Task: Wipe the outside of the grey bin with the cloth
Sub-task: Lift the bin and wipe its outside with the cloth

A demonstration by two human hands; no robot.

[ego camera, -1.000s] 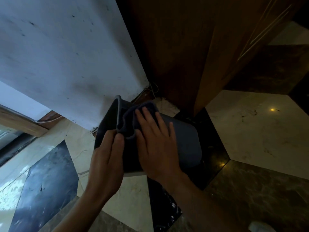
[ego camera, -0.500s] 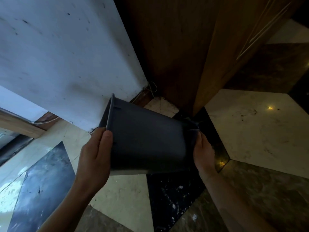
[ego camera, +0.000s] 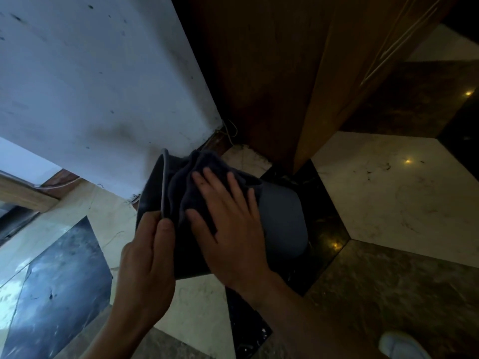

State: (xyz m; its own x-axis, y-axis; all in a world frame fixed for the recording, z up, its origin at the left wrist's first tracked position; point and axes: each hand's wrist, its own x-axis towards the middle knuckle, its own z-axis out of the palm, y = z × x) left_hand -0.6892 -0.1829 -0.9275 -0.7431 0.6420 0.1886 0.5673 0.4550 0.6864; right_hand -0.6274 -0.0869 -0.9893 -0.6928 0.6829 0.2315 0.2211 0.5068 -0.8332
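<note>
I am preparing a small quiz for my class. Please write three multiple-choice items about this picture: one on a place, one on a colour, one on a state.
1. Where does the left hand hold the grey bin?
A. at its rim
B. at its base
C. nowhere

2. What colour is the cloth?
A. white
B. dark grey
C. yellow

3. How is the right hand?
A. clenched in a fist
B. flat, fingers spread, on the cloth
C. off the bin

Answers: 1 A, its fingers pinch the rim; 2 B, it nearly matches the bin; 3 B, its palm presses the cloth.
</note>
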